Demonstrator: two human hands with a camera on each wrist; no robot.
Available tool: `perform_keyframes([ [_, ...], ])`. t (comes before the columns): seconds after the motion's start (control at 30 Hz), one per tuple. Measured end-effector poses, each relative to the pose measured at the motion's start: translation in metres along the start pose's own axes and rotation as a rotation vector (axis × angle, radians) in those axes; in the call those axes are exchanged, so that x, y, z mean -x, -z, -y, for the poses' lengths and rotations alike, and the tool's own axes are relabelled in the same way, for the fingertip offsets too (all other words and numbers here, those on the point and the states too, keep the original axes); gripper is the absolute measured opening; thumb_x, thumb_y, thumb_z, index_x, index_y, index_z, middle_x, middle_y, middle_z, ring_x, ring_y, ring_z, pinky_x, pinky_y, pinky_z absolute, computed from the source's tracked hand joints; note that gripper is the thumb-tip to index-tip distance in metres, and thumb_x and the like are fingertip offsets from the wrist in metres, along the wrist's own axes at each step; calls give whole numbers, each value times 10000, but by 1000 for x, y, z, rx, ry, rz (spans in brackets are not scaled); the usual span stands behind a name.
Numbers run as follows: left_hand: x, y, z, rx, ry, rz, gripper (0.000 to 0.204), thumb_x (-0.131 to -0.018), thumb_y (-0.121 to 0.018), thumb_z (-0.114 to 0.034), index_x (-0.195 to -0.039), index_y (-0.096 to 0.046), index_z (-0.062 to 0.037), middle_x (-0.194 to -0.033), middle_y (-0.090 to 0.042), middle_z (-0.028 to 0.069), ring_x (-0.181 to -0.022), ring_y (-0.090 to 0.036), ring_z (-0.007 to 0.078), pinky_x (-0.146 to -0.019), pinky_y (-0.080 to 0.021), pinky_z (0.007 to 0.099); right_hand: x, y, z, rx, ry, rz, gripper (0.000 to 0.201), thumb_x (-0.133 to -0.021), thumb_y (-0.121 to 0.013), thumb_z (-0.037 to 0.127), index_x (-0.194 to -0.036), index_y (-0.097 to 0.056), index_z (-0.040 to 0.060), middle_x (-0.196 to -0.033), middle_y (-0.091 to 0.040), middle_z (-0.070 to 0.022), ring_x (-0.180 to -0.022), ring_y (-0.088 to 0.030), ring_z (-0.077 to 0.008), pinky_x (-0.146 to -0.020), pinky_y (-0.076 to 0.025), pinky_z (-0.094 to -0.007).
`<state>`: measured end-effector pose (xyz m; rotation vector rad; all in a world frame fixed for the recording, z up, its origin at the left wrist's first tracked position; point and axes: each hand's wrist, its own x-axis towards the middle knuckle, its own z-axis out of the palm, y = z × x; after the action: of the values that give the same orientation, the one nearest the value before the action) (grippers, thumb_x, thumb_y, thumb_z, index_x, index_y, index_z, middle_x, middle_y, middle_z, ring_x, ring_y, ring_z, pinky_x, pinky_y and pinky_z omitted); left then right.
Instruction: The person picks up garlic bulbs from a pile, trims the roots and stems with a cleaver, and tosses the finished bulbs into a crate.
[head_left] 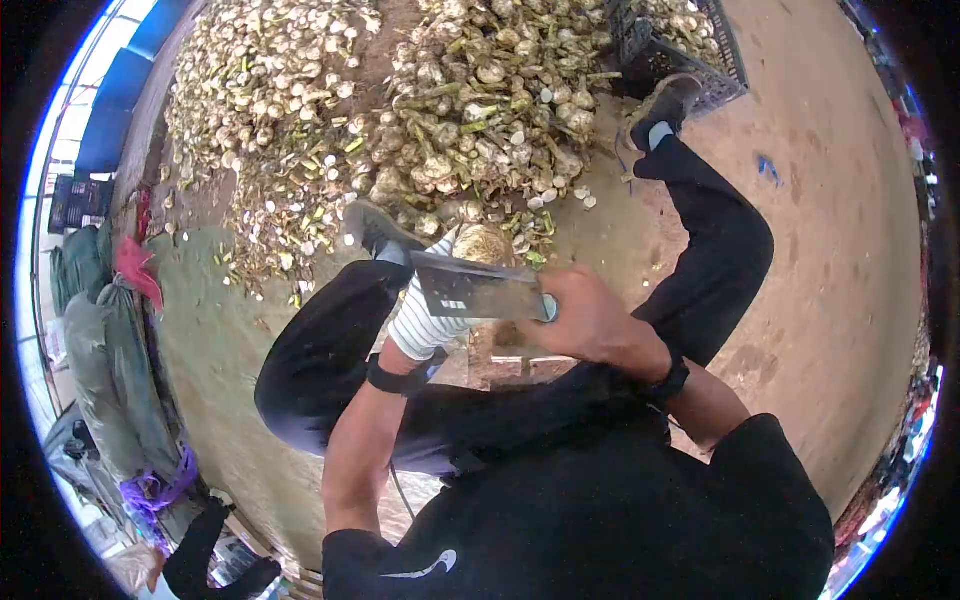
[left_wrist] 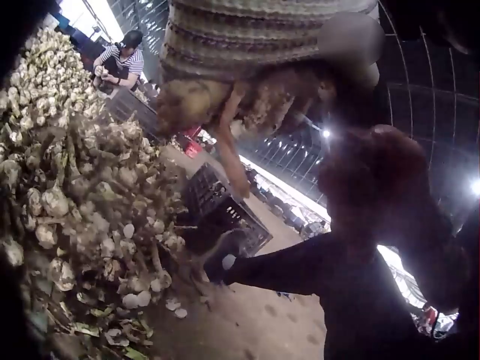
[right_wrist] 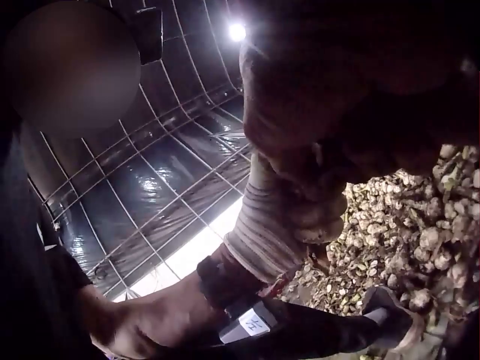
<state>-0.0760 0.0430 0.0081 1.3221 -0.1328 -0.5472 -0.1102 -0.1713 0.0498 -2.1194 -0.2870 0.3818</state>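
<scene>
My left hand [head_left: 425, 318], in a striped knit glove, holds a garlic bulb [head_left: 482, 243] above my lap. The left wrist view shows the glove [left_wrist: 262, 37] from close up, with a stalk [left_wrist: 231, 142] hanging below the fingers. A knife with a broad, flat blade [head_left: 485, 290] is in my right hand [head_left: 595, 315], fingers curled round its handle. In the head view, the blade lies across the gloved fingers and hides most of them. The right wrist view has my right hand [right_wrist: 322, 90] dark and close, beside the striped glove [right_wrist: 262, 217].
A large heap of garlic [head_left: 480, 100] with stalks and trimmings spreads before my feet. A black crate [head_left: 690, 55] holding garlic stands beyond my right shoe [head_left: 665, 110]. Sacks [head_left: 115, 370] line the left side. Another person [left_wrist: 124, 60] sits beyond the heap.
</scene>
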Motion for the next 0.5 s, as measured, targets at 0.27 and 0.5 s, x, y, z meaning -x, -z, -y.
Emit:
perform_keyframes([
  [0.27, 1, -1, -12, -175, 9, -1, 750, -715, -780, -125, -1344, -382, -31, -1067, -626, 85, -922, -615, 156, -790, -525, 320, -6, 0, 7, 28, -65, 65, 282, -700, -693, 256, -791, -654, -8, -727, -611, -249, -706, -628, -392, -652, -494, -416],
  [0.5, -10, -11, 0, -338, 154, -56, 429, -605, -796, -229, -908, -612, 13, -778, -657, 100, -720, -628, 164, -656, -498, 314, 2, -23, -39, -66, -157, 135, 323, -745, -648, 300, -824, -662, -12, -644, -603, -191, -627, -626, -290, -629, -479, -367],
])
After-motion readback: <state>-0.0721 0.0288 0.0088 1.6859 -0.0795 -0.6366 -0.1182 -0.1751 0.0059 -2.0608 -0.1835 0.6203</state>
